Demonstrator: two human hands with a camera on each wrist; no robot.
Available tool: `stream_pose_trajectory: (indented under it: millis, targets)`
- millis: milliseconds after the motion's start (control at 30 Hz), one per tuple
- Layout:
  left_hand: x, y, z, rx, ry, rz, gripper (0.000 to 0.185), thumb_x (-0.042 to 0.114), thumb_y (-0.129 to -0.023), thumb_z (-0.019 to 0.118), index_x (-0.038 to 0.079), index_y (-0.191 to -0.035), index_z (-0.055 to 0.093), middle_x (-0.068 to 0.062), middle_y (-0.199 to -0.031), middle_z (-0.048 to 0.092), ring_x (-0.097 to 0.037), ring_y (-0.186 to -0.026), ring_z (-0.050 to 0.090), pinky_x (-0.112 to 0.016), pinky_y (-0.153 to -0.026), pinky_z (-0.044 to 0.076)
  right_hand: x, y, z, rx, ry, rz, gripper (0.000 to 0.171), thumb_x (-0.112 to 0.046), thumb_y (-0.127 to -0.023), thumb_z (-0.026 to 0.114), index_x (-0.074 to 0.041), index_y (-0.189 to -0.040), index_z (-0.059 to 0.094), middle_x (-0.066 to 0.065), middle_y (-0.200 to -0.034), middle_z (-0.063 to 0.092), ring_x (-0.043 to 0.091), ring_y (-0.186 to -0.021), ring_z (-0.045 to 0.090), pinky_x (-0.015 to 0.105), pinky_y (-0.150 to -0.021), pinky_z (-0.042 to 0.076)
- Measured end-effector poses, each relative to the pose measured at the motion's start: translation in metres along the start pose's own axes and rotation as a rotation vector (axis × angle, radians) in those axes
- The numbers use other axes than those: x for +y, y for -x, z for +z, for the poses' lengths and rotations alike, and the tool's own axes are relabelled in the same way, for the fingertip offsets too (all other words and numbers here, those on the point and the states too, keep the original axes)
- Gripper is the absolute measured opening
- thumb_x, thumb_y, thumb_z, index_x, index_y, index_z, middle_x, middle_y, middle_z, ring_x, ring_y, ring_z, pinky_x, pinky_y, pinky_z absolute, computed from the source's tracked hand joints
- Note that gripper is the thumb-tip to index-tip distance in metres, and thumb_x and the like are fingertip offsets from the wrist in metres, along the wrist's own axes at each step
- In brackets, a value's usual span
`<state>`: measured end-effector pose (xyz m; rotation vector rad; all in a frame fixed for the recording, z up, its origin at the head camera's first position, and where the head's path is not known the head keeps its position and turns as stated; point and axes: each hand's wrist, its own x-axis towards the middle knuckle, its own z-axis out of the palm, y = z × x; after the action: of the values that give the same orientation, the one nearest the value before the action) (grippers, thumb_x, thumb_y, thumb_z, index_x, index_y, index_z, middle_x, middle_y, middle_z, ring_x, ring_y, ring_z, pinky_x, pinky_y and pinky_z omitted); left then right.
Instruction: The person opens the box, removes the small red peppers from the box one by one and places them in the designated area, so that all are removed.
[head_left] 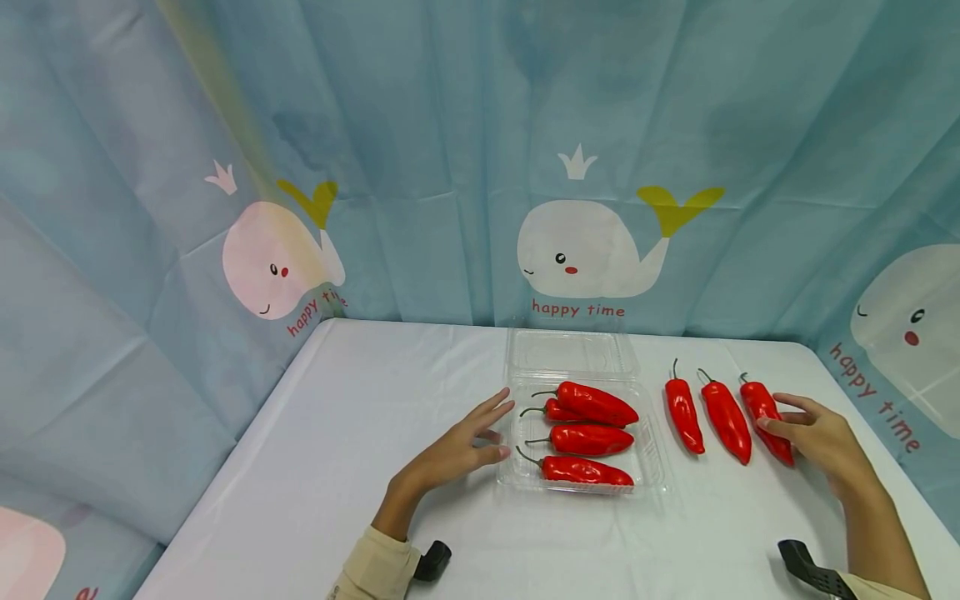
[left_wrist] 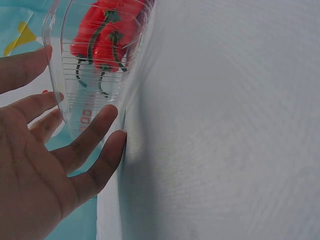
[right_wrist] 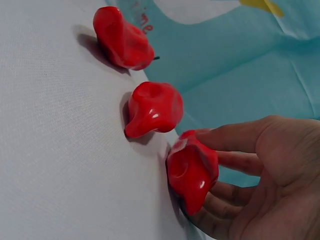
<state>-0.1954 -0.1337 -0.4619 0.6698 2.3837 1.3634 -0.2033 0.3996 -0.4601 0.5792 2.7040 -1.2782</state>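
White table (head_left: 375, 433), whale-print curtain (head_left: 420, 167) behind. Left hand (head_left: 457, 450) spread loose beside the clear box (head_left: 652, 467) of peppers, holding nothing. Right hand (head_left: 817, 433) curled around the outermost pepper (head_left: 765, 408); lengthwise front to back, stem away, near tip hidden by fingers.

We see bright, even light, soft shadows under the peppers (right_wrist: 152, 110), edge distortion in head view, blurry close-up fingers (left_wrist: 95, 135).
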Motion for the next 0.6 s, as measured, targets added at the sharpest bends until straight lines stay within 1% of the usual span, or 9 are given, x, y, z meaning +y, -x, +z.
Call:
stream_pose_trajectory:
  millis: [167,300,400,433,500,600]
  targets:
    - [0.0004,0.0002,-0.0001,0.0,0.0,0.003,0.073,0.031,-0.103,0.064,0.016,-0.168,0.034,0.008,-0.178,0.016,-0.029,-0.13,0.062,-0.05,-0.104,0.056,0.0008,0.0004,-0.0026,0.008,0.006,0.0,0.085,-0.04,-0.104,0.063,0.004,-0.165,0.022,0.045,-0.156,0.033,0.058,-0.131,0.046,0.062,-0.099,0.056]
    - [0.0004,0.0003,-0.0002,0.0,0.002,0.003,0.073,0.031,-0.103,0.065,0.016,-0.168,0.034,0.007,-0.178,0.016,-0.029,-0.131,0.062,-0.05,-0.104,0.056,0.0009,0.0007,-0.0033,0.01,-0.008,0.01,0.086,-0.04,-0.105,0.063,0.002,-0.166,0.02,0.043,-0.158,0.032,0.057,-0.132,0.046,0.068,-0.106,0.048]
    - [0.0005,0.0004,-0.0001,-0.001,0.01,-0.001,0.073,0.031,-0.103,0.065,0.017,-0.168,0.034,0.008,-0.178,0.016,-0.03,-0.132,0.062,-0.051,-0.103,0.056,0.0009,0.0008,-0.0038,0.017,-0.02,0.019,0.088,-0.041,-0.104,0.065,0.001,-0.167,0.02,0.042,-0.159,0.032,0.057,-0.133,0.046,0.069,-0.106,0.047]
    - [0.0005,0.0003,-0.0001,0.0,0.013,-0.003,0.073,0.031,-0.103,0.065,0.017,-0.168,0.034,0.008,-0.178,0.016,-0.03,-0.132,0.062,-0.051,-0.103,0.056,0.001,0.001,-0.0038,0.022,-0.021,0.019,0.088,-0.041,-0.103,0.065,0.001,-0.167,0.02,0.042,-0.159,0.033,0.057,-0.133,0.047,0.068,-0.106,0.047]
    - [0.0005,0.0002,-0.0001,0.0,0.018,-0.007,0.074,0.031,-0.103,0.065,0.017,-0.168,0.034,0.009,-0.178,0.016,-0.03,-0.132,0.061,-0.052,-0.103,0.056,0.0011,0.0015,-0.0045,0.032,-0.023,0.017,0.087,-0.04,-0.103,0.065,0.001,-0.167,0.021,0.041,-0.159,0.034,0.057,-0.134,0.047,0.063,-0.101,0.053]
    - [0.0009,0.0001,0.0,0.001,0.02,-0.011,0.074,0.032,-0.102,0.065,0.018,-0.168,0.034,0.009,-0.178,0.017,-0.031,-0.132,0.061,-0.053,-0.103,0.056,0.0008,0.0028,-0.0054,0.043,-0.021,0.005,0.087,-0.038,-0.103,0.066,0.002,-0.166,0.022,0.041,-0.159,0.034,0.057,-0.134,0.047,0.054,-0.092,0.061]
